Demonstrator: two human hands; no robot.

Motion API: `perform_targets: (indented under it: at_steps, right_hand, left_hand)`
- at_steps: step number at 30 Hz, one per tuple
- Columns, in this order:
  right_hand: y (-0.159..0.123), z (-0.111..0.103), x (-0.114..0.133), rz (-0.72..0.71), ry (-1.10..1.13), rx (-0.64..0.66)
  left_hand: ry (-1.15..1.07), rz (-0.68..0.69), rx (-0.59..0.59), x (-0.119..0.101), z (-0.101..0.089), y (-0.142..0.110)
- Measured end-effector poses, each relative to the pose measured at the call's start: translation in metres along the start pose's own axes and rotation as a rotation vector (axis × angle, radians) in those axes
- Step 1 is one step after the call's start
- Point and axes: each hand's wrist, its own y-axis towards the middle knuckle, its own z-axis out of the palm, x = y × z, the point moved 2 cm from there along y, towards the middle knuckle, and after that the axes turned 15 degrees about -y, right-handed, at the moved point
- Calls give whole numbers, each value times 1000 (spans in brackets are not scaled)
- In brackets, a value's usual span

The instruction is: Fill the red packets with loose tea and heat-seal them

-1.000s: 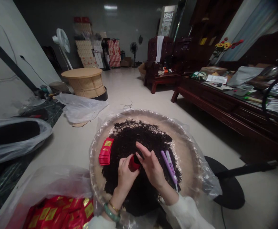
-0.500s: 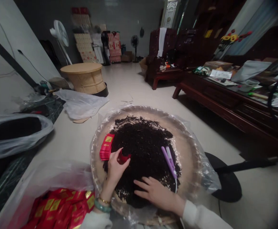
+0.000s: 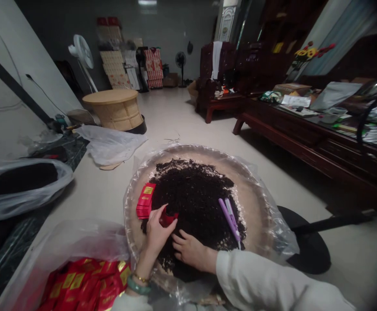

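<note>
My left hand [image 3: 157, 231] is closed on a small red packet [image 3: 167, 219], its mouth open and facing up, above the left part of a dark heap of loose, dried leaves [image 3: 194, 194] that looks like tea. Low in the heap, my right hand [image 3: 193, 251] reaches in from the right, fingers apart and fingertips touching the leaves. Beside the left hand, a row of flat red packets with gold labels [image 3: 145, 201] lies overlapped at the tray's left side. A purple hand-held iron with two narrow arms [image 3: 229, 220] rests on the heap's right edge.
A round, plastic-lined tray [image 3: 256, 207] carries the heap. At lower left, a clear bag [image 3: 87, 233] holds many red packets; another bag of dark leaves [image 3: 23, 177] stands left. A black fan base [image 3: 308, 242] is close on the right, near a dark wooden table [image 3: 288, 134].
My right hand has left the packet's mouth, dropped to the heap's near side, then slid slightly left. The left hand has moved left and down with the red packet.
</note>
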Motion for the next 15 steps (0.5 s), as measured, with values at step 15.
perform_targets:
  at_steps: [15]
  right_hand:
    - [-80,-61,-63,159,287,-12]
  left_hand:
    - [17,29,69,-4,10,-2]
